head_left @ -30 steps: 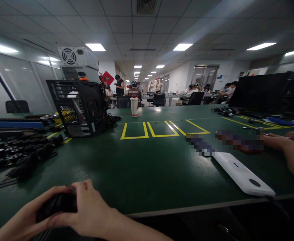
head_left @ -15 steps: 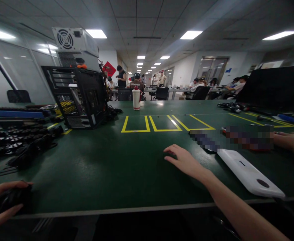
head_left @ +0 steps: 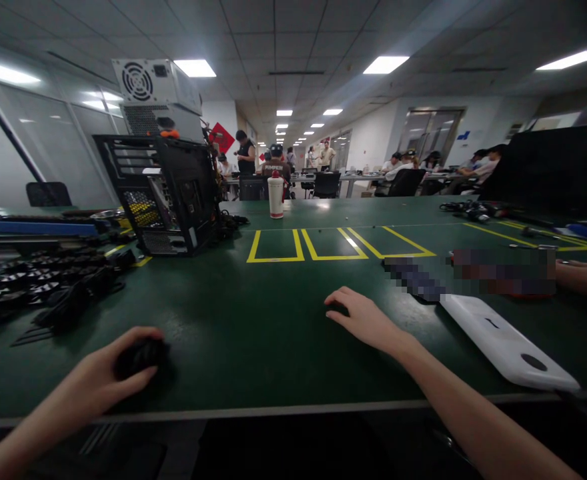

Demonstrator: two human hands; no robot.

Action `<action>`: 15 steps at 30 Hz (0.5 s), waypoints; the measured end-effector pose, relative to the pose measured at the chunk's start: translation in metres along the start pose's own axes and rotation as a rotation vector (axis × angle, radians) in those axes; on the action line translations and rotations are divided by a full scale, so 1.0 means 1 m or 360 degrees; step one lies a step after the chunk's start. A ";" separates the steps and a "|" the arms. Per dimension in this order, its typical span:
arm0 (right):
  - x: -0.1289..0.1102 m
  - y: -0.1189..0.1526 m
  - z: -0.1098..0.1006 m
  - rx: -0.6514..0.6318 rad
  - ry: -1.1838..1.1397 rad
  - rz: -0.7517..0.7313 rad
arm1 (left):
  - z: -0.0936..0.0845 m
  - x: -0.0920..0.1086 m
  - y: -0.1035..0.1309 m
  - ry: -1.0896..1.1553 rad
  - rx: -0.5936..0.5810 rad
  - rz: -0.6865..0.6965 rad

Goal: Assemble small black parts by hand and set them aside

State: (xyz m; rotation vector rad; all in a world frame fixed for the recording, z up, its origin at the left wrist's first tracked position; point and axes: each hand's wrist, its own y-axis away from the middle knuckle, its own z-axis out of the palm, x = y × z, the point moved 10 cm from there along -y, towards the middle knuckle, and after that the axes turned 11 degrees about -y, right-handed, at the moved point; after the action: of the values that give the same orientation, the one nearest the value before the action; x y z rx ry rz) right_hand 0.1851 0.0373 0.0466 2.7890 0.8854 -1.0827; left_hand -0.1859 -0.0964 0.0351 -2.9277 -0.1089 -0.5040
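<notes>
My left hand [head_left: 116,367] is closed around a small black object [head_left: 141,359] just over the green table [head_left: 233,333], near its front edge. Dark and blurred, the object does not show its kind. Further right, my right hand [head_left: 356,317] rests low at the tabletop with thumb and fingers apart and nothing visible between them. The closest thing to it is a dark, pixelated flat item [head_left: 413,279], which adjoins a white rounded device [head_left: 508,340] lying to the right of my right forearm.
A pile of black items [head_left: 38,287] covers the left side, before an open black computer case [head_left: 173,193] with power supplies [head_left: 156,83] stacked on top. A white cup [head_left: 275,197] stands behind yellow tape outlines [head_left: 276,259]. Another person's hand [head_left: 581,275] is at the right edge.
My left hand has come in from the lower left corner, moving right and slightly up with the black object. My right hand has stayed nearly still; the view has shifted slightly.
</notes>
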 end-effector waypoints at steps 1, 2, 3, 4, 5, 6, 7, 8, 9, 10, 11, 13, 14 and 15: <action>-0.006 -0.003 0.005 -0.0018 -0.0049 -0.0024 | 0.009 0.022 -0.013 0.0033 -0.0060 0.0002; -0.012 -0.006 0.012 -0.0051 -0.0117 -0.0044 | 0.020 0.049 -0.028 0.0073 -0.0111 0.0057; -0.017 -0.011 0.019 -0.0085 -0.0207 -0.0051 | 0.028 0.075 -0.046 0.0104 -0.0120 0.0123; -0.022 -0.018 0.026 -0.0115 -0.0316 -0.0041 | 0.037 0.100 -0.064 0.0129 -0.0119 0.0201; -0.024 -0.026 0.033 -0.0147 -0.0444 -0.0012 | 0.044 0.122 -0.081 0.0162 -0.0096 0.0275; -0.025 -0.035 0.039 -0.0167 -0.0577 0.0036 | 0.050 0.140 -0.097 0.0186 -0.0057 0.0343; -0.024 -0.045 0.043 -0.0151 -0.0683 0.0085 | 0.054 0.152 -0.112 0.0202 0.0005 0.0372; -0.023 -0.056 0.047 -0.0139 -0.0763 0.0118 | 0.060 0.162 -0.124 0.0212 0.0039 0.0403; -0.020 -0.065 0.049 -0.0117 -0.0840 0.0166 | 0.064 0.171 -0.134 0.0230 0.0077 0.0430; -0.018 -0.074 0.052 -0.0126 -0.0943 0.0198 | 0.068 0.178 -0.142 0.0251 0.0108 0.0464; -0.016 -0.082 0.056 -0.0153 -0.1059 0.0206 | 0.073 0.185 -0.148 0.0272 0.0121 0.0501; -0.010 -0.092 0.057 -0.0150 -0.1227 0.0236 | 0.080 0.197 -0.156 0.0332 0.0120 0.0555; -0.006 -0.095 0.057 -0.0132 -0.1273 0.0258 | 0.084 0.201 -0.159 0.0368 0.0108 0.0565; -0.001 -0.097 0.056 -0.0109 -0.1302 0.0287 | 0.087 0.203 -0.162 0.0408 0.0095 0.0558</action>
State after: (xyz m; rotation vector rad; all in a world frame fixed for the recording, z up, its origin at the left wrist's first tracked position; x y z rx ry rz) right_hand 0.1006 0.1063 0.0219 1.9827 0.5305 -1.8662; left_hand 0.0167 0.0869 0.0475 -2.7082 0.4053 -0.7892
